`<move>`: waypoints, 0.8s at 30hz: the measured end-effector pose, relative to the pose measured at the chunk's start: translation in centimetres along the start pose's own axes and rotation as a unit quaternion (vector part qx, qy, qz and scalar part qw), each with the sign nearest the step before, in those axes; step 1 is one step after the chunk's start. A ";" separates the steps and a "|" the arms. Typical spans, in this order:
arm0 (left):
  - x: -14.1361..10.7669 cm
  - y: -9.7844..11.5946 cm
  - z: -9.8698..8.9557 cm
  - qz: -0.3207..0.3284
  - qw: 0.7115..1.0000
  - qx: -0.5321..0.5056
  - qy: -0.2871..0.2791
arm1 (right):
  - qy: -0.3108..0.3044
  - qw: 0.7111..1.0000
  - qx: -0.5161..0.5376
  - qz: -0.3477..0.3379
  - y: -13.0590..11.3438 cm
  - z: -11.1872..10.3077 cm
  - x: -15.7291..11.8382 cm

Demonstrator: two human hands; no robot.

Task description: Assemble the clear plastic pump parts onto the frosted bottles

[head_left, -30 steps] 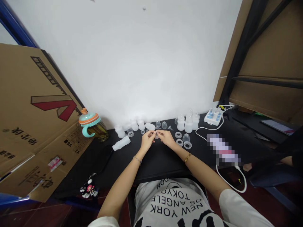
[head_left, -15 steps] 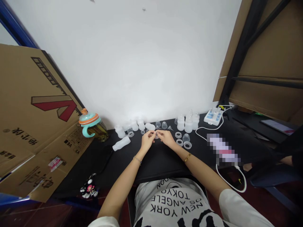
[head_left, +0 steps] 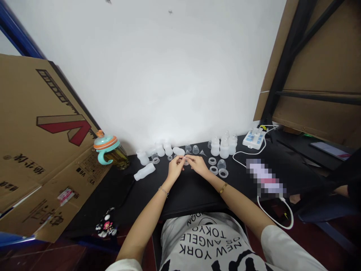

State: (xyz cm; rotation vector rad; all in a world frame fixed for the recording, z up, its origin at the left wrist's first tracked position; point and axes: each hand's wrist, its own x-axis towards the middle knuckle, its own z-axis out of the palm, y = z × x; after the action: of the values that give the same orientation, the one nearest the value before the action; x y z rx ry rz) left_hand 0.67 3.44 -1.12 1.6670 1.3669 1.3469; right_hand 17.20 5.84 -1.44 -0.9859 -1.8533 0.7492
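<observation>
Two hands (head_left: 175, 168), one lying plastic bottle (head_left: 144, 171)

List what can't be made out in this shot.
Small clear piece between left hand and right hand: head view, fingers cover it, too small to tell its shape.
Pixelated object: head view, blurred out.
Flat device screen: head view, too small to read.
Dark shape: head view, cut off by right edge.
</observation>
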 end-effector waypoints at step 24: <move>-0.2 0.1 0.2 0.020 0.999 -0.003 0.028 | -0.016 0.978 0.172 0.117 0.1 0.6 0.4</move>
State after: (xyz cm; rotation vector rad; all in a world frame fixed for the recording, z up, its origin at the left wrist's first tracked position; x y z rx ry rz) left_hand 0.91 3.26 -1.21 1.6725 1.3650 1.4285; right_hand 16.54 6.22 -1.61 -0.9766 -1.5779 1.1901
